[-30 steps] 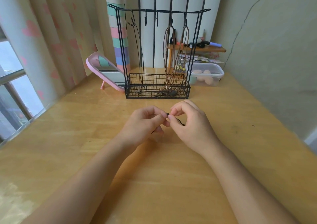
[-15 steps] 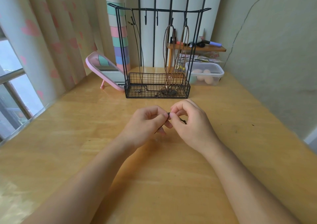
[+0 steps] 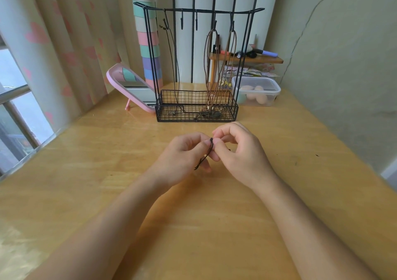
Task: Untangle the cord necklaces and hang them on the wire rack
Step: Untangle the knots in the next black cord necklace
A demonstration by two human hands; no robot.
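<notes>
Leans over the middle of the wooden desk (image 3: pixel 193 226), both bare forearms reaching in from the near edge. Pinches a thin dark cord (image 3: pixel 211 145) with the left hand (image 3: pixel 182 157), thumb and forefinger curled and clamped on it just below its upper end. Meets the same spot with the right hand (image 3: pixel 242 157), fingers (image 3: pixel 226 127) bent into an arch, thumb and a fingertip closed on the cord right beside the left pinch, touching the left hand there. Holds the pinched part above the desk, a short tail trailing down and leftward past the left fingers. Shows one more dark bit just behind the right thumb. Cannot tell the cord's full length, part of it hidden by the hands. Faces the black wire rack (image 3: pixel 198 11) standing farther back on the desk, apart from both hands. Carries two brown cord necklaces (image 3: pixel 210 99) on hooks toward the right of its top bar, both hanging down into the mesh basket at its foot, pendants lying on the basket floor. Carries one thin dark necklace (image 3: pixel 171 54) on a hook near the left, likewise dropping into the basket. Just left of the rack, a pink-framed mirror (image 3: pixel 129 80) propped at a tilt; on the right, a clear lidded box (image 3: pixel 257 86) with pale eggs inside; behind that, a small wooden shelf (image 3: pixel 247 60) with pens on top. Along the left, a heart-printed curtain (image 3: pixel 64 43) and a window (image 3: pixel 12 108).
</notes>
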